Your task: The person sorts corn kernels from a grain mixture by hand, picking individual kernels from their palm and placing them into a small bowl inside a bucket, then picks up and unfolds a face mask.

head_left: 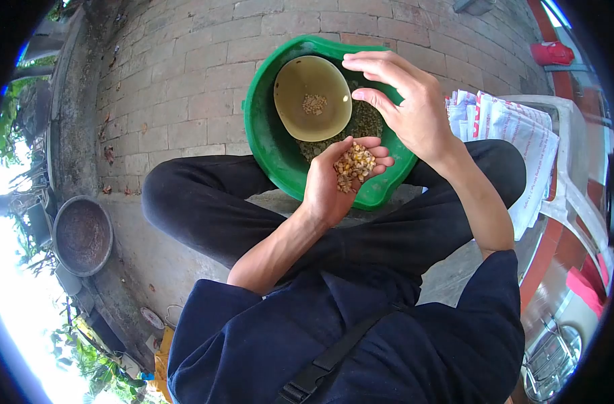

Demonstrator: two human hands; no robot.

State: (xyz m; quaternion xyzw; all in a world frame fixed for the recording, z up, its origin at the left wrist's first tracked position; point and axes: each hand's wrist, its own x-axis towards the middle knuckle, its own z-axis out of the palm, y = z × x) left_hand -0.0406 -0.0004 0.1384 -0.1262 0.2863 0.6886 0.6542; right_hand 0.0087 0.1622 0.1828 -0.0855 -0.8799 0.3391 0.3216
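Note:
My left hand (324, 192) is cupped palm up, holding a small heap of yellow and whitish corn kernels (355, 165). My right hand (414, 101) is raised over the green basin (256, 128), its thumb and fingers apart with nothing held between them. Inside the basin a pale yellow bowl (290, 84) rests tilted, with a few light kernels (314, 104) at its bottom. One pale kernel (345, 97) shows against the bowl's right side, near my right fingertips. Darker grain (366, 124) covers part of the basin floor around the bowl.
My crossed legs (206, 195) flank the basin on the brick paving (179, 87). A stack of printed white sacks (515, 135) lies on a pale plastic chair (573, 135) at the right. On the left stands a round dark basin (83, 236), with plants beyond.

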